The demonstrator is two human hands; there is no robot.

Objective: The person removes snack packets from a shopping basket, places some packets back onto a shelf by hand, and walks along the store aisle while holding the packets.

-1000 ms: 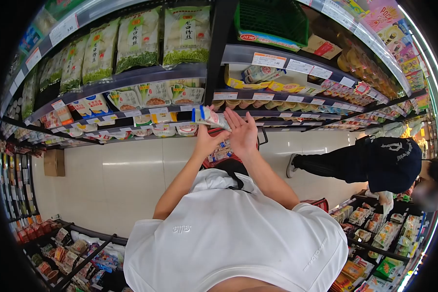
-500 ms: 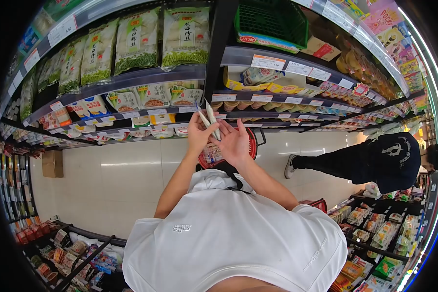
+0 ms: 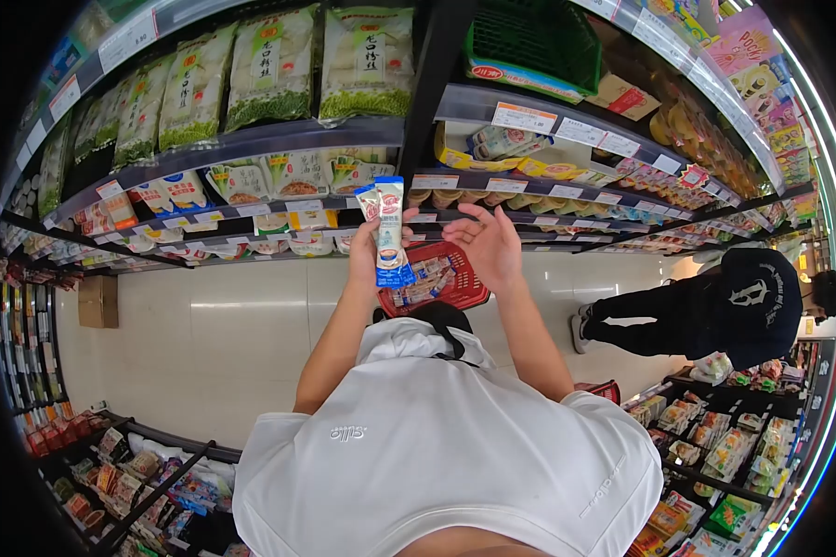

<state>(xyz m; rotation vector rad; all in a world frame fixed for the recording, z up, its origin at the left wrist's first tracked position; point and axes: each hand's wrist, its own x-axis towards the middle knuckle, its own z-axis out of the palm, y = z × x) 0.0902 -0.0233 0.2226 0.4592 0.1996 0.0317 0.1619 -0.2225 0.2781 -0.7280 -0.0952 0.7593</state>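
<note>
Two narrow blue-and-white sachets, with red logos and a bowl pictured on the front one, stand upright in my left hand, its fingers closed around them. To their right, my right hand is raised with its fingers apart and nothing in it. Below both hands is a red shopping basket with several similar small packets inside. Just beyond the hands, a yellow display box on the shelf holds more sachets of a similar look.
Shelves ahead carry bags of vermicelli, noodle packs and a green plastic crate. A person in dark clothes stands to the right. A cardboard box sits on the floor at left. Racks of packets flank me behind.
The sachets, seen edge-on between both hands before, now face me in my left hand. My right hand has moved away to the right. The other person has shifted slightly.
</note>
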